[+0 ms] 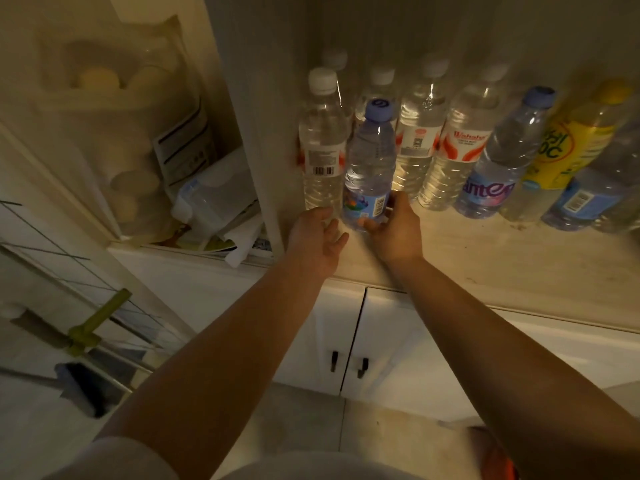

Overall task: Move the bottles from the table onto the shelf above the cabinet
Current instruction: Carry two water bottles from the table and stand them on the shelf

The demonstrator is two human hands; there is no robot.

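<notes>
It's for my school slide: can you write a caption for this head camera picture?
Right hand holds a clear plastic bottle with a blue cap upright on the pale shelf; open left hand beside it.

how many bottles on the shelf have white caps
5: front left white-capped bottle, one behind it, then three running right. More may be hidden behind.

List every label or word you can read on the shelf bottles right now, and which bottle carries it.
"Wahaha": red-and-white label of a white-capped bottle.
"ante", cut off: blue-capped bottle beside it.
"OC", partial: yellow bottle.
Blue-label bottle in the right hand: print too small.
Barcodes and other fine print: unreadable.
</notes>
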